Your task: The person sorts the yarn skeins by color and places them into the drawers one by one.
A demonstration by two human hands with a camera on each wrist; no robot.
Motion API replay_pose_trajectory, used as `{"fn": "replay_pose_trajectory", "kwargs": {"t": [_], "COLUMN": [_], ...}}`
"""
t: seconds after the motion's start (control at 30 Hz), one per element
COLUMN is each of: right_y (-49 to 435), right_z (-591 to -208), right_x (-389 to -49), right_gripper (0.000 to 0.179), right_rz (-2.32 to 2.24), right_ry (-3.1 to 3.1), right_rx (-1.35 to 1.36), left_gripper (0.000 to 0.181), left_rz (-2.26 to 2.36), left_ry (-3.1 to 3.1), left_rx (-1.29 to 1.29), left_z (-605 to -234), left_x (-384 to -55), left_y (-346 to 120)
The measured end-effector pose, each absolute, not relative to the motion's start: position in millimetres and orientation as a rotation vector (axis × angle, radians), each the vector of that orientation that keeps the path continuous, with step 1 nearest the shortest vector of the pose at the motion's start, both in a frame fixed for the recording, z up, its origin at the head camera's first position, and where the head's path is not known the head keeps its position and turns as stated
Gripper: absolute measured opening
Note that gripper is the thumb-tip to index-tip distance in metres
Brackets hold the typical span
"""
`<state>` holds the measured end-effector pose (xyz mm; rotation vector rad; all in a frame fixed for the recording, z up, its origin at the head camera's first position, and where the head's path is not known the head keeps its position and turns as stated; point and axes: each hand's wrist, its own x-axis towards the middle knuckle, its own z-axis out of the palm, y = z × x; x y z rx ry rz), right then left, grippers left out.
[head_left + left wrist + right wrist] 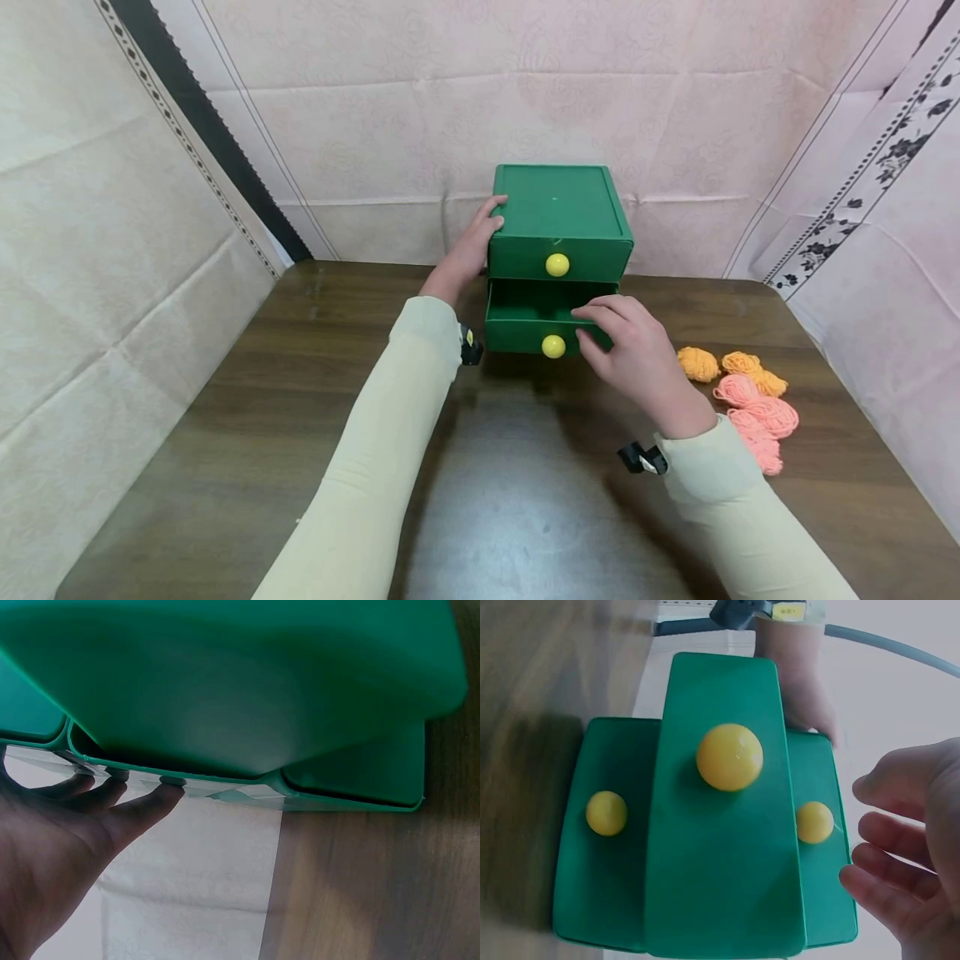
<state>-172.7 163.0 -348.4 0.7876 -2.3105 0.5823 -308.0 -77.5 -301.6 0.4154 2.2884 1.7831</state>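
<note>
A green drawer cabinet (558, 200) with yellow knobs stands at the back of the table. Its middle drawer (517, 335) is pulled out, and the part of its inside that shows holds nothing. The top drawer (517, 258) and the bottom drawer (604, 877) are closed. My left hand (470, 246) rests against the cabinet's left side, with its fingers extended along the wall in the left wrist view. Over the right end of the pulled-out drawer is my right hand (633, 350), fingers loosely bent. In the right wrist view it holds nothing and is off the yellow knob (730, 757).
Right of my right hand, orange yarn bundles (699, 365) and pink yarn bundles (761, 417) lie on the brown wooden table (517, 500). A pale patterned cloth (360, 142) hangs behind the table and at both sides.
</note>
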Motion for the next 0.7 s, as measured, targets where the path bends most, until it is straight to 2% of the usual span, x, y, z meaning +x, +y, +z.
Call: {"fn": "replay_pose_trajectory", "kwargs": {"t": [0.7], "right_y": [185.1], "right_z": [-340.7], "right_x": [-178.6], "right_gripper": [0.026], "right_rz": [0.667], "right_ry": [-2.333], "right_rx": [0.611], "left_gripper": [0.049], "left_rz": [1.788], "left_ry": [2.286], "left_rx": [0.393], "left_z": [-299.9], "left_x": [-304.6], "left_y": [-77.3]}}
